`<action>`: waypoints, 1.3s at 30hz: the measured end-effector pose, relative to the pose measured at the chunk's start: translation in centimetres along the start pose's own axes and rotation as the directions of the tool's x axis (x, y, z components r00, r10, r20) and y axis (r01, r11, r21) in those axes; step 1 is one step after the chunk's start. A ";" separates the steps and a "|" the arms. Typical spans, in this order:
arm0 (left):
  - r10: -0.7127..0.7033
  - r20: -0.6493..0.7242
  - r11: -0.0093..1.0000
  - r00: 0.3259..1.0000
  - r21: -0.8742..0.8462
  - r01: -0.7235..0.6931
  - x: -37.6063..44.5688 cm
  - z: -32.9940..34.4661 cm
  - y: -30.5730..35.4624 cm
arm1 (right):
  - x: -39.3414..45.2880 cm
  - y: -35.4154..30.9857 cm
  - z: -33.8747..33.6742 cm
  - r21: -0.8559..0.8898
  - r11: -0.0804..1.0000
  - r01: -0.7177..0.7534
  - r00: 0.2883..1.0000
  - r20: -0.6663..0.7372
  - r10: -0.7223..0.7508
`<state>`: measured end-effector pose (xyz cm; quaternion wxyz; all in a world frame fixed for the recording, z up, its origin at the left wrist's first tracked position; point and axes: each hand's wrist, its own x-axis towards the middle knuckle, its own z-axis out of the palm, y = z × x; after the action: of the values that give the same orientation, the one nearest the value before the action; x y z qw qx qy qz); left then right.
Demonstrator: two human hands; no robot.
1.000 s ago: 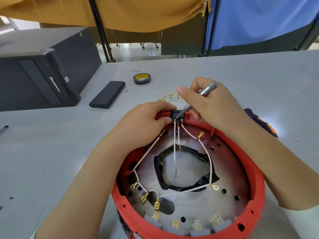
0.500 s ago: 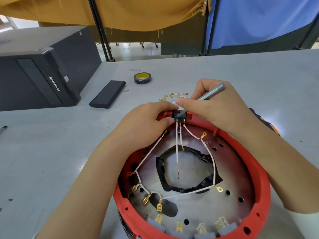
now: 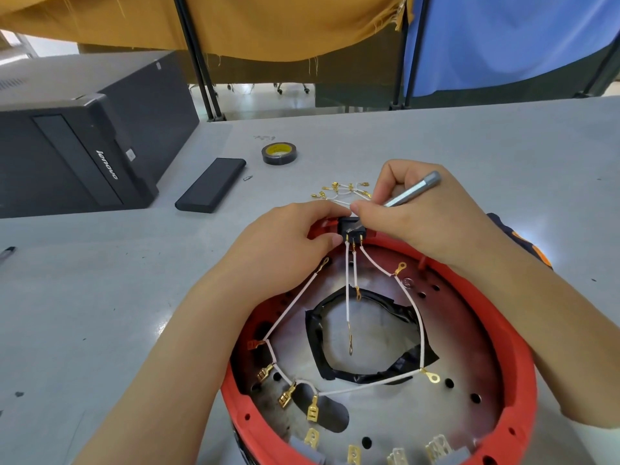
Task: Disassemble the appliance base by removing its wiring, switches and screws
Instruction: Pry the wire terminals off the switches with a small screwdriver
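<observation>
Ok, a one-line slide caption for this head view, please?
Left hand steadies the red appliance base while the right hand works a silver tool at the black switch.

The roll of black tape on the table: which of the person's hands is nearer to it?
Right. The right hand lies just beyond the roll of black tape; the left hand sits lower, nearer the camera.

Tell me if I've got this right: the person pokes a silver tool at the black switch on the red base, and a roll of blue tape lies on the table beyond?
Nearly. The tape roll is black with a yellow core, not blue, as the head view shows. The rest holds: the right hand works a silver tool at the black switch on the red base.
</observation>
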<state>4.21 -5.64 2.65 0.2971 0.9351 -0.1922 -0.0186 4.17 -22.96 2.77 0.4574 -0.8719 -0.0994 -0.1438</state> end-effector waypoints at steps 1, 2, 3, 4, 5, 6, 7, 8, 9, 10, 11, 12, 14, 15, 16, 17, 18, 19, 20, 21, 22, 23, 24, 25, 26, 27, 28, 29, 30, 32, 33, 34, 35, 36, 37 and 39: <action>0.003 -0.004 1.000 1.000 0.003 -0.003 0.0 0.0 0.0 | 0.0 0.0 0.0 0.006 1.000 0.000 1.000 0.001 0.000; 0.004 -0.007 1.000 1.000 0.005 -0.004 0.0 0.0 0.0 | -0.1 0.0 0.0 0.013 1.000 -0.001 1.000 0.001 0.001; 0.005 -0.008 1.000 1.000 0.006 -0.005 0.0 0.0 0.0 | -0.1 0.0 0.0 0.017 1.000 -0.002 1.000 0.001 0.002; 0.005 -0.005 1.000 1.000 0.005 -0.005 -0.1 0.0 0.0 | -0.1 0.0 0.0 0.015 1.000 -0.002 1.000 0.000 0.002; 0.004 -0.001 1.000 1.000 0.004 -0.004 -0.1 0.0 0.0 | -0.1 0.0 0.0 0.008 1.000 0.000 1.000 -0.002 0.000; 0.003 0.003 1.000 1.000 0.005 -0.003 -0.1 0.0 0.0 | -0.1 0.0 0.0 0.001 1.000 0.004 1.000 -0.004 -0.004; 0.002 0.008 1.000 1.000 0.005 -0.002 -0.1 0.0 0.0 | -0.1 0.0 0.0 -0.004 1.000 0.005 1.000 -0.006 -0.005; 0.000 0.011 1.000 1.000 0.005 0.000 -0.1 0.0 0.0 | -0.1 0.0 0.0 -0.006 1.000 0.004 1.000 -0.010 -0.004; -0.002 0.012 1.000 1.000 0.006 0.002 0.0 -0.1 0.0 | -0.1 0.0 0.0 -0.009 1.000 0.002 1.000 -0.014 -0.002; -0.004 0.012 1.000 1.000 0.008 0.004 0.0 -0.1 0.0 | -0.1 0.0 0.0 -0.014 1.000 0.001 1.000 -0.018 -0.001; -0.004 0.010 1.000 1.000 0.010 0.003 0.0 -0.1 0.0 | -0.1 -0.1 0.0 -0.019 1.000 0.001 1.000 -0.021 -0.001; -0.001 0.010 1.000 1.000 0.013 0.001 0.0 -0.1 -0.1 | -0.1 -0.1 0.1 -0.022 1.000 0.002 1.000 -0.022 -0.002; 0.005 0.008 1.000 1.000 0.021 -0.006 0.0 0.0 -0.1 | -0.1 -0.1 0.0 -0.026 1.000 0.003 1.000 -0.022 -0.004; 0.006 0.007 1.000 1.000 0.024 -0.007 0.1 0.0 -0.1 | -0.1 -0.2 0.1 -0.028 1.000 0.004 1.000 -0.023 -0.004; 0.007 0.007 1.000 1.000 0.023 -0.007 0.1 0.0 -0.1 | -0.1 -0.2 0.1 -0.030 1.000 0.006 1.000 -0.026 -0.007; 0.008 0.008 1.000 1.000 0.019 -0.008 0.1 0.0 -0.1 | -0.1 -0.2 0.1 -0.037 0.999 0.012 0.999 -0.032 -0.013; 0.008 0.011 1.000 1.000 0.012 -0.008 0.2 -0.1 -0.1 | -0.2 -0.2 0.2 -0.050 0.999 0.021 0.999 -0.042 -0.023; 0.008 0.016 1.000 1.000 0.005 -0.008 0.2 -0.2 -0.1 | -0.2 -0.2 0.3 -0.065 0.997 0.032 0.998 -0.053 -0.036; 0.006 0.023 1.000 1.000 0.001 -0.006 0.2 -0.2 -0.1 | -0.3 -0.3 0.4 -0.079 0.996 0.043 0.997 -0.059 -0.048; 0.006 0.030 1.000 1.000 -0.002 -0.006 0.2 -0.3 -0.1 | -0.3 -0.4 0.5 -0.088 0.995 0.051 0.997 -0.059 -0.056; 0.008 0.036 1.000 0.999 -0.003 -0.008 0.2 -0.4 -0.1 | -0.3 -0.5 0.6 -0.092 0.994 0.054 0.997 -0.058 -0.060; 0.011 0.039 1.000 0.999 -0.004 -0.011 0.2 -0.4 -0.1 | -0.2 -0.5 0.6 -0.091 0.995 0.051 0.997 -0.055 -0.056; 0.014 0.041 1.000 0.999 -0.004 -0.014 0.2 -0.3 -0.1 | 0.0 -0.6 0.5 -0.085 0.995 0.043 0.998 -0.049 -0.047; 0.016 0.042 1.000 0.999 -0.002 -0.016 0.2 -0.3 -0.1 | 0.2 -0.6 0.5 -0.073 0.997 0.029 0.999 -0.037 -0.032; 0.017 0.041 1.000 0.999 0.000 -0.017 0.2 -0.3 -0.1 | 0.6 -0.7 0.4 -0.060 0.998 0.009 1.000 -0.018 -0.010; 0.017 0.039 1.000 0.999 0.001 -0.017 0.3 -0.3 -0.2 | 0.9 -0.9 0.3 -0.046 0.999 -0.018 1.000 0.008 0.018; 0.015 0.036 1.000 0.999 0.002 -0.015 0.3 -0.3 -0.2 | 1.3 -1.1 0.2 -0.030 0.998 -0.052 0.998 0.041 0.054; 0.013 0.034 1.000 0.999 0.003 -0.013 0.3 -0.3 -0.2 | 1.7 -1.3 0.2 -0.014 0.996 -0.093 0.993 0.076 0.093; 0.010 0.033 1.000 0.999 0.006 -0.010 0.3 -0.2 -0.2 | 2.1 -1.4 0.2 -0.001 0.991 -0.137 0.985 0.108 0.136; 0.005 0.034 1.000 0.999 0.012 -0.005 0.3 -0.2 -0.2 | 3.0 -1.4 0.2 0.000 0.975 -0.222 0.962 0.161 0.219; 0.005 0.033 1.000 0.999 0.013 -0.005 0.4 -0.2 -0.2 | 3.4 -1.3 0.3 -0.002 0.967 -0.254 0.951 0.183 0.250; 0.007 0.032 1.000 0.999 0.014 -0.007 0.3 -0.2 -0.2 | 3.6 -1.4 0.4 -0.004 0.960 -0.279 0.940 0.202 0.274; 0.009 0.029 1.000 1.000 0.015 -0.010 0.3 -0.2 -0.2 | 3.7 -1.4 0.6 -0.014 0.955 -0.297 0.933 0.210 0.293; 0.012 0.023 1.000 1.000 0.016 -0.012 0.3 -0.2 -0.2 | 3.8 -1.5 0.7 -0.034 0.952 -0.303 0.931 0.202 0.304; 0.014 0.017 1.000 1.000 0.016 -0.015 0.3 -0.2 -0.2 | 3.7 -1.5 0.7 -0.057 0.955 -0.293 0.938 0.178 0.298; 0.017 0.009 1.000 1.000 0.014 -0.017 0.2 -0.2 -0.2 | 3.2 -1.5 0.7 -0.089 0.971 -0.224 0.966 0.113 0.233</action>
<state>4.53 -5.48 2.69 0.2899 0.9354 -0.2016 -0.0190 6.79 -21.38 4.66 0.4306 -0.9014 -0.0206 -0.0398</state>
